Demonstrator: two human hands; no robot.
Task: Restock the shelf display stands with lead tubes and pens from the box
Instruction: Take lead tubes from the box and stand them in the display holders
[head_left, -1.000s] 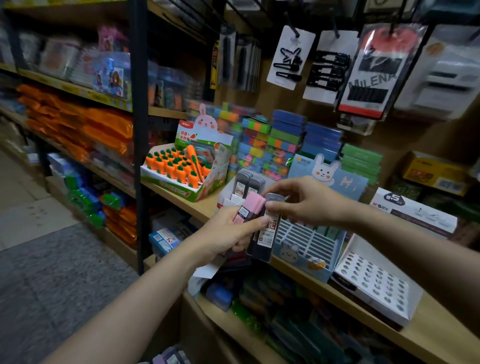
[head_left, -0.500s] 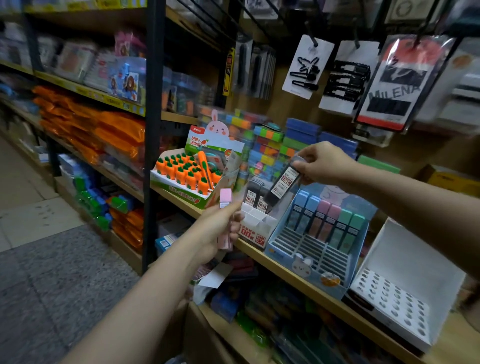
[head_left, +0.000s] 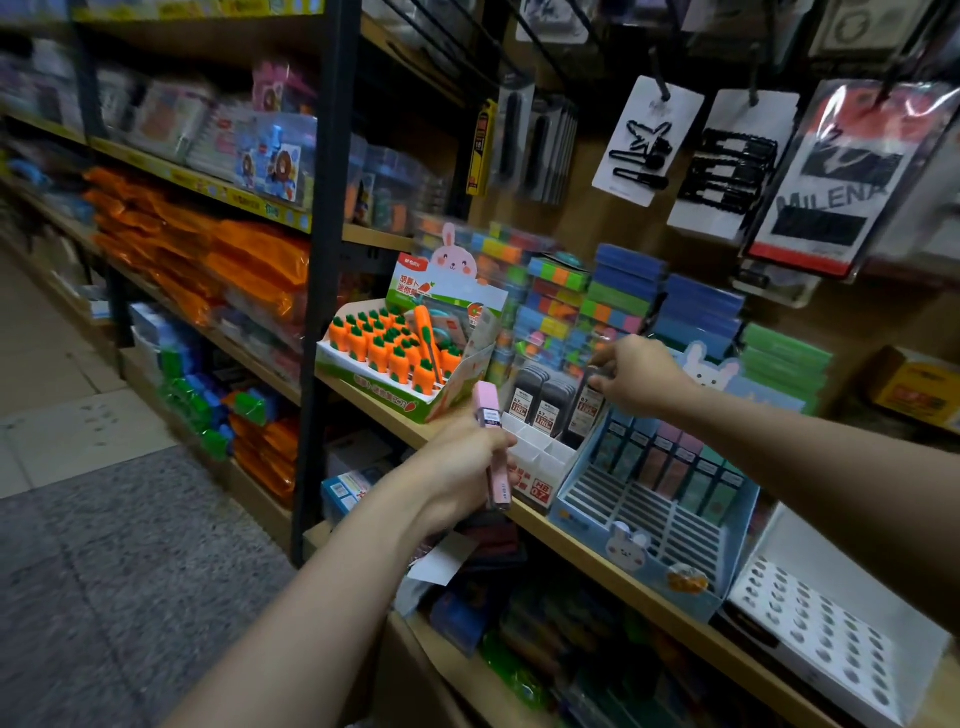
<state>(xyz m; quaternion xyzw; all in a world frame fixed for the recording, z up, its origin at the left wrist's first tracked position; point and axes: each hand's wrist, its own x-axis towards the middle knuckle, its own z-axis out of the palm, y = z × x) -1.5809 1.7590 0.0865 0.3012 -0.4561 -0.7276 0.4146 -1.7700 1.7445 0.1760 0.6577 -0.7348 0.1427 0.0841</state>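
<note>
My left hand (head_left: 457, 467) grips a pink lead tube (head_left: 492, 447) upright in front of the shelf edge. My right hand (head_left: 636, 373) pinches the top of a black lead tube (head_left: 587, 408) that stands in the back row of the white display stand (head_left: 535, 470), beside two other black tubes (head_left: 537, 400). To the right sits a blue bunny display stand (head_left: 644, 512) with a row of pastel lead tubes (head_left: 670, 460) at its back and bare slots in front.
A carrot-eraser display box (head_left: 410, 358) stands left of the white stand. A white stand with round holes (head_left: 826, 634) sits at the far right. Stacked colourful boxes (head_left: 582, 312) fill the shelf's back, hair clip cards (head_left: 644, 140) hang above, and a black upright post (head_left: 322, 291) is left.
My right hand moved from my left hand up to the shelf and lowered the black tube into the white stand. My left hand now holds only the pink tube.
</note>
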